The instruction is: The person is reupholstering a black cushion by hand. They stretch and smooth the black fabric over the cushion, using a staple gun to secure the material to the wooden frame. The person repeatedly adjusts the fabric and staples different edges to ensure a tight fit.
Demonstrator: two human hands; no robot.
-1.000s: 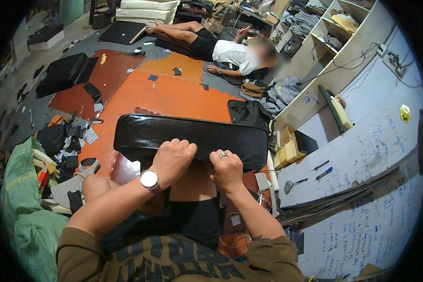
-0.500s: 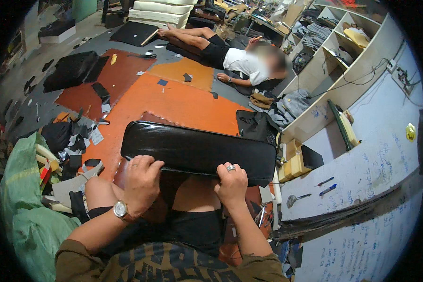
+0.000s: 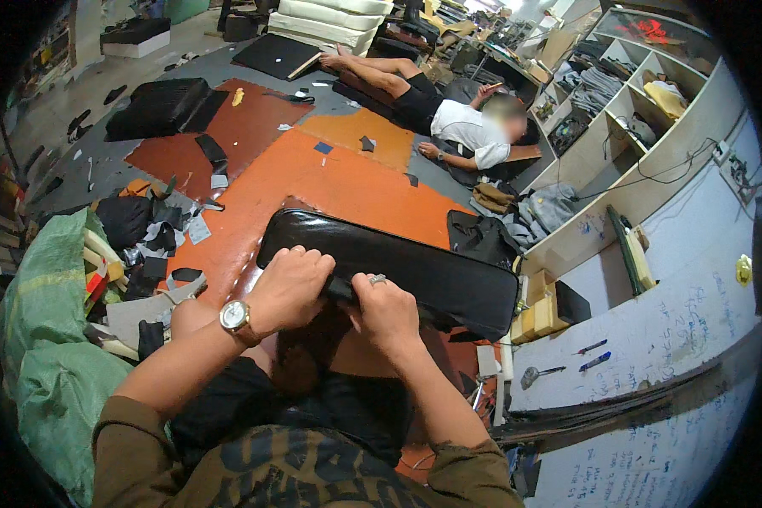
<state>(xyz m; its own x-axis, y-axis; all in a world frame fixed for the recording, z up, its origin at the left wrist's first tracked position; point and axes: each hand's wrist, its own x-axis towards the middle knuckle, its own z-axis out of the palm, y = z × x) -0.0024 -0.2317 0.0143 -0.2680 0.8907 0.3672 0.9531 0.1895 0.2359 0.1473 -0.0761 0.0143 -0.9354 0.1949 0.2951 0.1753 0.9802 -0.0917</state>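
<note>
In the head view, the left hand and the right hand are curled tight on the near edge of a long black padded panel, just beside each other; the panel is in front of the person's lap, tilted, with orange sheeting beyond; a green sack stands at left; a black bag lies past the panel's right end.

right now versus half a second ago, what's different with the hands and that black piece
The left hand has moved right along the near edge of the black padded piece, and the right hand has moved left, so they are now close together. Both are still at that edge. The lying person and green sack stayed put.
</note>
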